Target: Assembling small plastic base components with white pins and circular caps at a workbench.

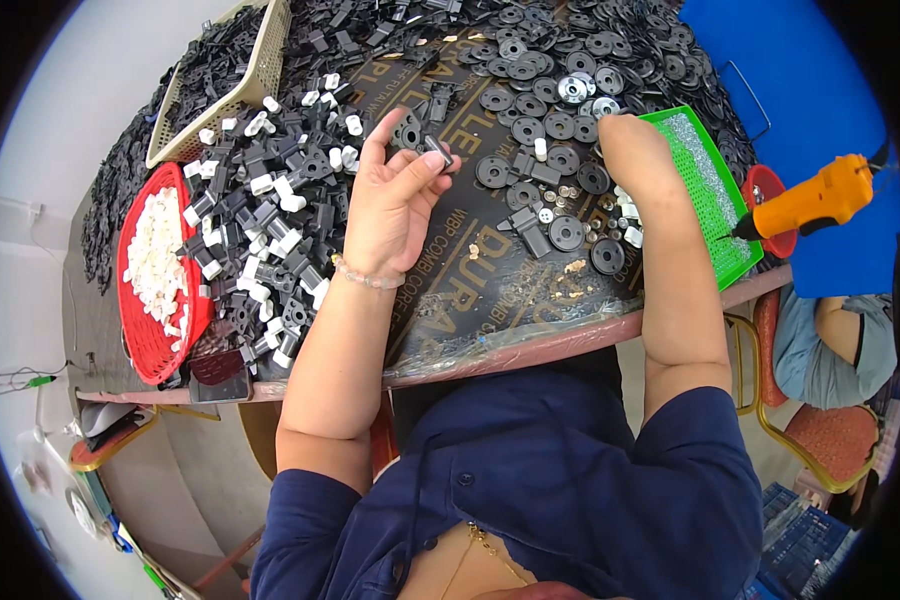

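Observation:
My left hand (395,215) is raised over the table, palm up. Between its thumb and fingers it grips a black plastic bracket (437,150) that has a plate with holes and a short stem. Farther right, my right hand (638,155) is curled down at the edge of the green basket (722,262), beside the black discs (562,160). Its fingertips and whatever they hold are hidden behind the back of the hand. Small metal rings (567,192), white plastic pieces (633,236) and a black bracket (532,230) lie near my right wrist.
Black brackets with white caps (285,190) are heaped at left, by a red basket of white pieces (155,255) and a beige crate (262,75). An orange electric screwdriver (815,197) rests at right over a small red bowl (760,180). Another person's sleeve (835,350) shows at far right.

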The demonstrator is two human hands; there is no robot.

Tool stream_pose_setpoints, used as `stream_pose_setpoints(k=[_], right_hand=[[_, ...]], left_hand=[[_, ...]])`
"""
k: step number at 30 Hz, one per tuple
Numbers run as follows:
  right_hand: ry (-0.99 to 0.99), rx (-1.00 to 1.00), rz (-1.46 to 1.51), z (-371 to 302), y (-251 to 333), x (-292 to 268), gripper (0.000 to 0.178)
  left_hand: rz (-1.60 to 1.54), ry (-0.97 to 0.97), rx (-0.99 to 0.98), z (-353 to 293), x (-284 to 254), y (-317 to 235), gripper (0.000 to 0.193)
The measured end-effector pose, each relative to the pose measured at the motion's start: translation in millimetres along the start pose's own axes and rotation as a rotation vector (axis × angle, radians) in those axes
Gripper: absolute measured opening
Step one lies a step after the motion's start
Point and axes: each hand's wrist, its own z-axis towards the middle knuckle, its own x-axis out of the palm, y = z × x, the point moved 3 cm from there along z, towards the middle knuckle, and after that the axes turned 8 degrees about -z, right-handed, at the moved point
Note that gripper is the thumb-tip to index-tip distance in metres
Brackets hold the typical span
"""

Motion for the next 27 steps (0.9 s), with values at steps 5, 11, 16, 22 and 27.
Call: stream_pose_setpoints(k=[5,11,16,22,27], right_hand=[[-0.387,-0.168,0.279,3.6,6.8,-2.1,0.013],[0.242,-0.138,1.812,-14.8,84.0,-27.6,0.02],[0.311,-0.198,2.038,-24.7,104.8,-21.0,0.022],[0.297,-0.086,2.108,-27.3,111.1,-20.3,0.023],[0.226,-0.108,2.047,-31.9,115.6,-23.5,0.022]], left_hand=[[-0.037,-0.007,-0.023,-2.3,7.4,-2.9,0.048],[0.04,-0.032,0.07,-0.1,-2.6,2.5,0.048],[0.113,-0.067,0.132,-0.4,-3.3,3.7,0.057],[0.134,-0.047,0.155,-1.5,-2.9,8.0,0.054],[0.164,-0.041,0.191,-4.4,1.9,3.8,0.054]])
